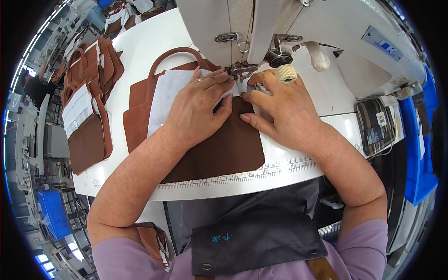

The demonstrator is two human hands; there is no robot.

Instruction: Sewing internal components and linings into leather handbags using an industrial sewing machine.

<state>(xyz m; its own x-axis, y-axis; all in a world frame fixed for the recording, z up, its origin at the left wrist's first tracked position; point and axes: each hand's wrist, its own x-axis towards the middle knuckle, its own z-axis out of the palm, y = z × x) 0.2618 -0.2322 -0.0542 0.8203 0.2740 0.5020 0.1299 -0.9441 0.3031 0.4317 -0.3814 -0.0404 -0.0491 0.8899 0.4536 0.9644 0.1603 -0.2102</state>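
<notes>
My left hand (205, 100) lies on a white backing sheet (161, 98) and dark brown fabric (214, 149), fingers extended beside the sewing machine's presser foot (240, 70). My right hand (275, 107) rests right of the foot, thumb spread on the brown fabric and fingers bent by the needle area; some fingertips are partly hidden. Beneath the sheet lies a reddish-brown bag piece (137, 126) with a looped handle (172, 53). The machine head (326, 23) stands over the work.
Stacked brown bag pieces (93, 140) lie left on the white tabletop (140, 32). A striped pouch (373, 126) sits at the right, beside a blue bin (415, 182). Another blue bin (53, 214) is at lower left. Loose pieces (147, 240) are below the table edge.
</notes>
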